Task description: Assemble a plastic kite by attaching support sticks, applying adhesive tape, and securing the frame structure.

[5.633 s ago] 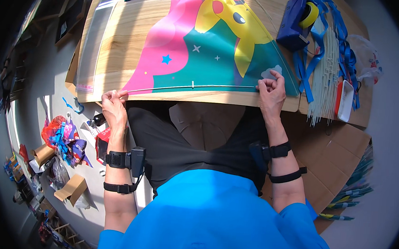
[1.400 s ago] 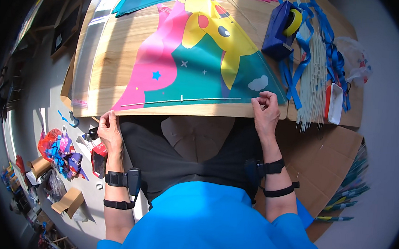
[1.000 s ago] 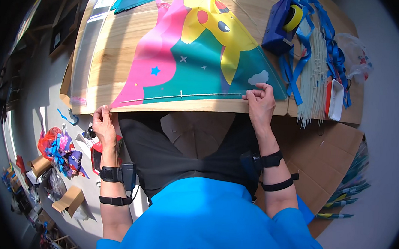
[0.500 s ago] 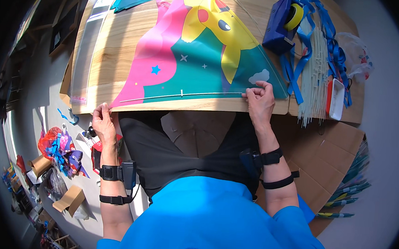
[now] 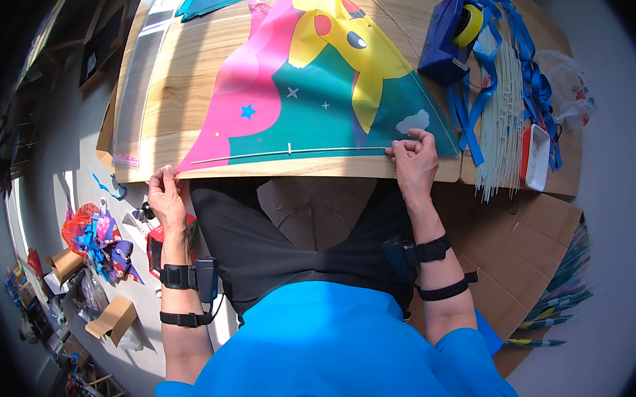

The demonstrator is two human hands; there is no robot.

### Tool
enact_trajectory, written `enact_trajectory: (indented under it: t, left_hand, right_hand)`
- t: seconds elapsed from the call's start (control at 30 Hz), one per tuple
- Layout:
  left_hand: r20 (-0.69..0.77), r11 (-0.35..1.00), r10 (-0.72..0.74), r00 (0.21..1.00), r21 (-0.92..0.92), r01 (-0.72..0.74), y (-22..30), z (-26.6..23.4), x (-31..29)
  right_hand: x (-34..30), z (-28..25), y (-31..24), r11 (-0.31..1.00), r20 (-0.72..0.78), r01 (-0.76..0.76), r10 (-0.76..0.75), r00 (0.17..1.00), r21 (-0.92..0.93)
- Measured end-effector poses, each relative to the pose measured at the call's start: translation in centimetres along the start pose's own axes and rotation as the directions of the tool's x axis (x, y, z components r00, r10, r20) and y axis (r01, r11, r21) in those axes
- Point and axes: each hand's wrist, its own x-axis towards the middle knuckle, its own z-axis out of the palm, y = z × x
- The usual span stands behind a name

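A colourful kite (image 5: pixel 318 88) in pink, teal and yellow lies flat on a wooden table (image 5: pixel 186 79). A thin white rod (image 5: pixel 292 151) runs along its near edge. My left hand (image 5: pixel 163 191) pinches the kite's pink corner tip at the table's front left edge. My right hand (image 5: pixel 413 157) pinches the rod and the kite's edge near the right corner, next to a white cloud print.
A blue tape dispenser with a yellow roll (image 5: pixel 451 34), blue ribbons (image 5: pixel 523 58) and a bundle of white rods (image 5: pixel 501 115) lie at the table's right. Flattened cardboard (image 5: pixel 521 242) covers the floor at right. Colourful scraps (image 5: pixel 101 239) and small boxes lie on the floor at left.
My right hand slid left along the kite's near edge. My left hand dropped slightly and stays at the pink corner tip.
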Motion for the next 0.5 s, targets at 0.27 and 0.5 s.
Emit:
enact_trajectory:
  t: [0.27, 0.5]
  left_hand:
    - [0.006, 1.0, -0.006, 1.0, 0.025, 0.006, 0.52, 0.11, -0.43]
    - [-0.006, 1.0, 0.004, 1.0, 0.005, -0.004, 0.54, 0.12, -0.48]
  right_hand:
    - [-0.02, 0.03, -0.03, 1.0, -0.003, -0.017, 0.017, 1.0, 0.004]
    - [0.04, 0.12, 0.04, 1.0, 0.0, -0.008, 0.008, 1.0, 0.022]
